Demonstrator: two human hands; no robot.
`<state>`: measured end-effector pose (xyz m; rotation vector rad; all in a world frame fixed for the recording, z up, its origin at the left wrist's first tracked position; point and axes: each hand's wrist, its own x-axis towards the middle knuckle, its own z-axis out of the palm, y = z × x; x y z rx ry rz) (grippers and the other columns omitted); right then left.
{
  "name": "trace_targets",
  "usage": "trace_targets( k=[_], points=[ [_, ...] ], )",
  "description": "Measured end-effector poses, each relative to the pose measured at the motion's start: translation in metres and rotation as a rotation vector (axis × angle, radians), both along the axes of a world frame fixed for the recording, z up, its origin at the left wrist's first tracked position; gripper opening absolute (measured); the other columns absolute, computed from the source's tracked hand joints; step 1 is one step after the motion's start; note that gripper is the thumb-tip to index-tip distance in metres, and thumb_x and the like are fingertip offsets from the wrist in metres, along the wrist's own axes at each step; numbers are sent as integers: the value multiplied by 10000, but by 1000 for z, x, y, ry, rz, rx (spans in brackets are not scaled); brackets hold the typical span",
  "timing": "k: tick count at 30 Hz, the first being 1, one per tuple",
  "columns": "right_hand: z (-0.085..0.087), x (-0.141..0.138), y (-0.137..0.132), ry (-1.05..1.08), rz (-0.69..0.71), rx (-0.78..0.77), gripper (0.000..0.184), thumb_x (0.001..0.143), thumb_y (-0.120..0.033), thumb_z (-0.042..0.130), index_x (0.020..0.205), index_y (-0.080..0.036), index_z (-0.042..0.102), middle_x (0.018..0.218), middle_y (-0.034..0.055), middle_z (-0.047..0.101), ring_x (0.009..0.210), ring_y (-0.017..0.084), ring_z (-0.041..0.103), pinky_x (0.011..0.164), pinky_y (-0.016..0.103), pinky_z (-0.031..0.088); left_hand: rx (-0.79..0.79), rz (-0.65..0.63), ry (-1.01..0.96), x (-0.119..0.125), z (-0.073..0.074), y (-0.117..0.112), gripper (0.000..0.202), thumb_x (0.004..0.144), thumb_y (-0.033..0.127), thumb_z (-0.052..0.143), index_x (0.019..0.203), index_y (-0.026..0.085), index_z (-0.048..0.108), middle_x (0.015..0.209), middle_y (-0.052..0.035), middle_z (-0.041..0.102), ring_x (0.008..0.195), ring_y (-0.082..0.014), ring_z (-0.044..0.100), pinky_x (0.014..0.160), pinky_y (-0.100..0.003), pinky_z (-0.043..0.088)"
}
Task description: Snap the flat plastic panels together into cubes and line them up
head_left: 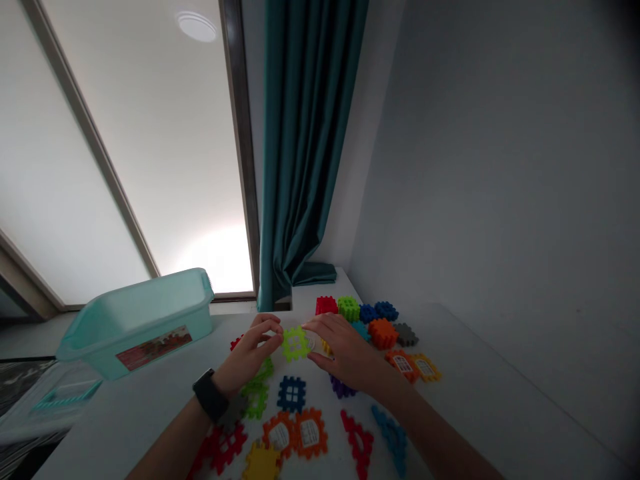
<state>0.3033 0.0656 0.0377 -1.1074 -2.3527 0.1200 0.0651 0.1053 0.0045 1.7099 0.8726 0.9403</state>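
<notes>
My left hand [253,357], with a black watch [211,395] on the wrist, pinches one side of a lime-green waffle block [295,343]. My right hand [345,352] grips the same block from the other side, fingers curled, and partly hides a yellow piece and a purple piece beneath it. Both hands hover just above the white table [500,407]. Below them lie a blue square block [291,393], two orange window blocks [296,433], red pieces [357,443] and green pieces [257,393].
A pale green plastic bin [137,323] stands at the left of the table, its clear lid [50,400] lower left. Red, green, blue, orange and grey blocks [365,317] are piled behind my hands. A teal curtain [305,147] hangs at the back; a grey wall borders the right.
</notes>
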Motion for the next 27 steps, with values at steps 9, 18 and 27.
trace_targets(
  k=[9,18,27],
  points=[
    [0,-2,-1,-10,-3,56,413,839,-196,711,1216,-217,544,1196,99,642,1133,292,597,977,485,503,-46,-3,-6,0,1,-3,248,923,458,591,862,220,623,1192,-46,455,1031,-215,541,878,-337,519],
    [-7,1,4,-7,-48,86,348,848,-192,687,1173,-198,563,1152,100,643,1098,282,597,965,472,501,414,201,312,7,7,-11,172,908,364,592,1033,245,590,1140,-65,547,1048,-262,553,927,-461,500],
    [-10,0,5,-14,-105,111,343,828,-205,717,1136,-200,566,1129,94,642,1067,279,606,944,466,504,793,291,570,4,-3,-10,428,785,340,755,1173,248,599,1166,-77,586,1047,-296,572,895,-460,517]
  ],
)
